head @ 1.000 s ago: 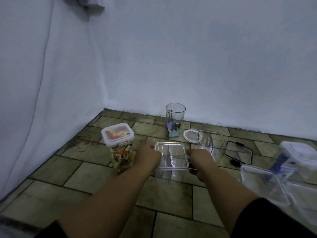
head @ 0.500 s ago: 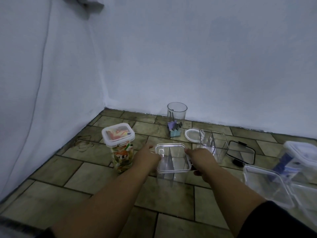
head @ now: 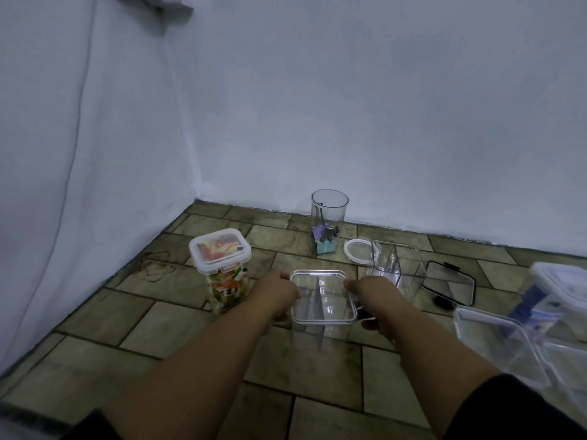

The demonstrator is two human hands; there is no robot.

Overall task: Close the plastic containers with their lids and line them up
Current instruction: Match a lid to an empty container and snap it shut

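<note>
A clear square container (head: 320, 315) stands on the tiled floor with a clear lid (head: 322, 295) lying on top. My left hand (head: 275, 295) grips its left side and my right hand (head: 374, 298) grips its right side, thumbs at the lid's far corners. Left of it stands a closed container with colourful contents (head: 224, 271). An open clear square container (head: 397, 268) stands behind right, with a round white lid (head: 357, 248) and a black-rimmed lid (head: 449, 287) near it. A round clear jar (head: 329, 217) holds binder clips.
At the right edge lie a clear lid or shallow box (head: 498, 344) and a closed container with blue contents (head: 559, 293). White walls meet in a corner at the far left. Bare floor tiles (head: 158, 328) lie in front of me.
Both hands stay on the clear container's sides; the lid sits a little flatter on its rim. My view has shifted slightly.
</note>
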